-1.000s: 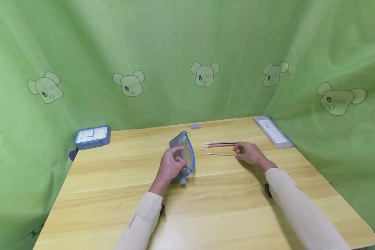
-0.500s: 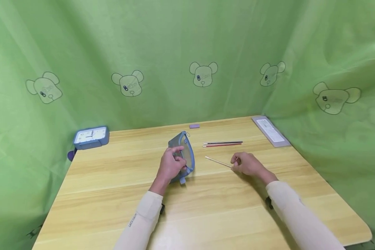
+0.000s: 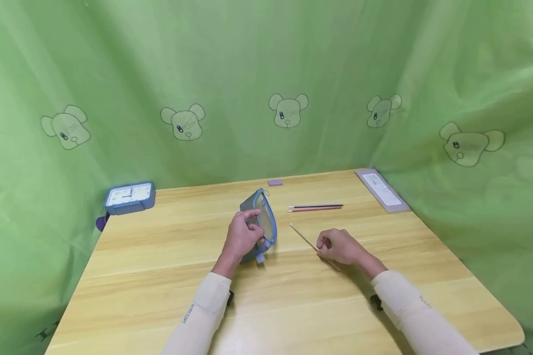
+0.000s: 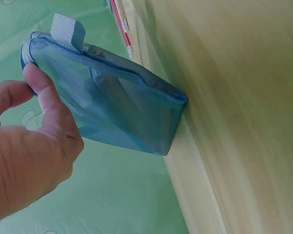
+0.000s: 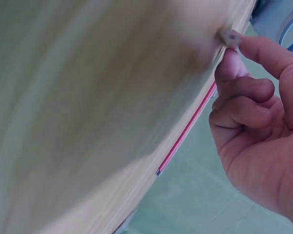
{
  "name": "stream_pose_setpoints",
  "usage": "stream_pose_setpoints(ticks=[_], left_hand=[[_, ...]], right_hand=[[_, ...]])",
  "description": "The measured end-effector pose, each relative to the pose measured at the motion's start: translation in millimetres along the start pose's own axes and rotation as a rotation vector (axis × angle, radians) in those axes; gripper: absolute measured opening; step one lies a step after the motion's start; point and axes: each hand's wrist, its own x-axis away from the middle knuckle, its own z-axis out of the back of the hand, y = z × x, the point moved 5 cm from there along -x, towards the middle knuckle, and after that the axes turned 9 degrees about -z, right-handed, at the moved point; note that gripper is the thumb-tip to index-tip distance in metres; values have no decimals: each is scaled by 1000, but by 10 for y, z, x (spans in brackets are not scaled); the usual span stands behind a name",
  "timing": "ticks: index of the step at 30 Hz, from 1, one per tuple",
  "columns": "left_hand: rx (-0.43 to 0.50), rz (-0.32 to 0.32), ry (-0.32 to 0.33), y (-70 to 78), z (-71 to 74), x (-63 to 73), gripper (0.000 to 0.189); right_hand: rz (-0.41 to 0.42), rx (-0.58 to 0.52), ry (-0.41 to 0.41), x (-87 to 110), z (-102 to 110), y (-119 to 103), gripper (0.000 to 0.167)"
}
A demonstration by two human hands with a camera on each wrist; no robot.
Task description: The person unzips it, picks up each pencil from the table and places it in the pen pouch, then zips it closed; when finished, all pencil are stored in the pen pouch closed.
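Observation:
A blue mesh pencil case (image 3: 269,217) stands on the table with its zipped mouth gaping to the right. My left hand (image 3: 243,235) pinches its edge between thumb and finger; the left wrist view shows the case's translucent side (image 4: 122,107). Right of it, my right hand (image 3: 343,247) pinches a natural-wood pencil (image 3: 303,235) near its middle. The pencil slants, its far end toward the case. In the right wrist view its end (image 5: 229,37) shows between thumb and forefinger. A black pencil (image 3: 320,205) and a red pencil (image 3: 315,209) lie side by side beyond the right hand.
A small purple eraser (image 3: 275,183) lies by the table's back edge. At the back left is a blue clock (image 3: 130,196). A flat grey-purple packet with a white label (image 3: 383,190) lies at the back right. Green curtain (image 3: 231,64) surrounds the wooden table (image 3: 160,256).
My right hand has drawn the wood pencil toward me and slightly left, away from the other two, turning it from level to slanted. The left hand and case have stayed put.

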Motion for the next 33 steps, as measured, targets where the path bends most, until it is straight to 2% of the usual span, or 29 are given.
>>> stream_pose_setpoints(ticks=[5, 12, 15, 18, 22, 27, 33], left_hand=[[4, -8, 9, 17, 16, -11, 58], [16, -11, 20, 48, 31, -21, 57], [16, -16, 29, 50, 35, -15, 57], [20, -21, 37, 53, 34, -4, 58], [36, -20, 38, 51, 26, 1, 58], [47, -29, 33, 51, 16, -4, 57], [59, -30, 35, 66, 16, 1, 58]], right_hand=[[-15, -89, 39, -9, 106, -125, 11], [-17, -234, 186, -75, 461, -422, 11], [-4, -298, 213, -128, 549, -574, 14], [-7, -369, 185, -178, 542, -713, 16], [-32, -433, 90, -234, 444, -871, 16], [-83, -444, -18, -283, 314, -1005, 15], [-148, -415, -66, -371, 217, -1105, 14]])
